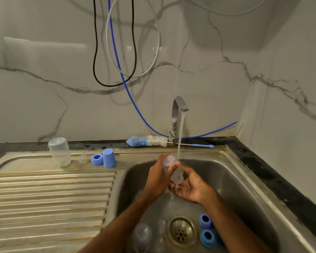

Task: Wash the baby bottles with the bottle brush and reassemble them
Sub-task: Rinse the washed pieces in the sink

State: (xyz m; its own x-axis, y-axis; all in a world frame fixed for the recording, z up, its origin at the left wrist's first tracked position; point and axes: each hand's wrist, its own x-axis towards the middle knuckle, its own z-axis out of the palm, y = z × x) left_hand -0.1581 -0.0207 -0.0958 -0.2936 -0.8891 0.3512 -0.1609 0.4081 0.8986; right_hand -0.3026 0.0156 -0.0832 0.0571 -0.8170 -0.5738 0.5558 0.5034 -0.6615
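— What fills your screen?

— Mostly the steel sink (232, 179), with its ribbed draining board (49, 198) to the left. The tap (177, 114) at the back is on, and its stream (180, 143) falls straight onto what the hands hold.

— And the hands?

— I see both over the basin. The left hand (158, 178) is wrapped around the upper part of a clear bottle (177, 175), tilted with its open end down. The right hand (192, 189) lies palm up under that end, fingers cupped around it, thumb up along the side. Water runs off below them.

— The other pieces?

— A second bottle (60, 152) stands upside down at the back of the draining board. To its right sit a clear teat (83, 158), a blue ring (97, 159) and a blue cap (109, 158), the last two touching. The bottle brush (150, 141) lies on the ledge behind the basin, its bristles left of the tap. Down by the drain (181, 231), I make out a third bottle (142, 234) on the left and two more rings (205, 220) on the right.
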